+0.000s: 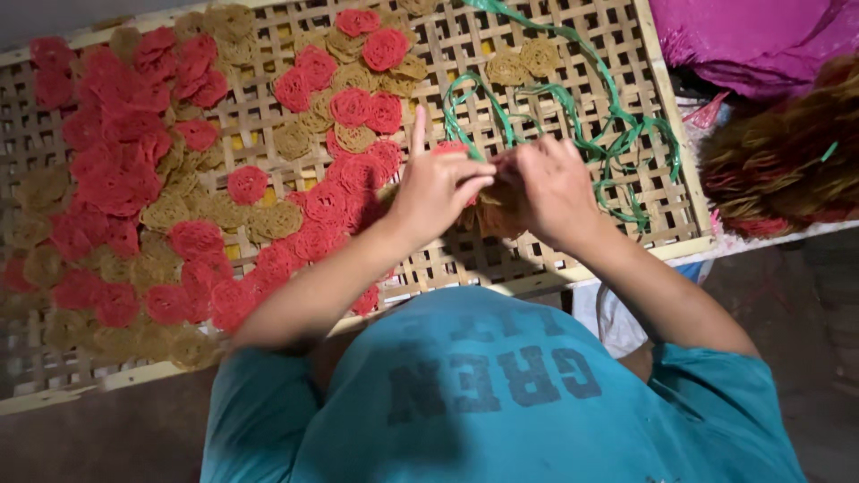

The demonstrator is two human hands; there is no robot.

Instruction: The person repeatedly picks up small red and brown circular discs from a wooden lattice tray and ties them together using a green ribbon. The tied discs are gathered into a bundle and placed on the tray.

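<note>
1. A woven bamboo lattice tray (555,259) fills the upper two thirds of the frame, its flat strips crossing in an open square mesh inside a pale wooden frame.
2. Spread over it lie round, lacy crackers with a coiled, netlike texture. The red crackers (116,170) are massed at the left and centre; the tan crackers (273,219) sit among and around them. Both kinds are far too many and too overlapped to count exactly, dozens of each.
3. Thin green plastic strings (617,125) loop loosely across the upper right of the tray; their number cannot be told.
4. At the centre of the frame, above the tray's near edge, the left hand (434,188) and the right hand (555,188) meet around a small stack of crackers (497,210), mostly tan.
5. The left hand's fingers curl onto the stack, with one finger pointing straight up.
6. The right hand's fingers are closed over the stack's other side; its fingertips are hidden.
7. At the right edge lies a bundled heap of tan and red crackers (787,161), with magenta plastic sheeting (752,36) above it.
8. A teal shirt (501,394) fills the bottom of the frame.
</note>
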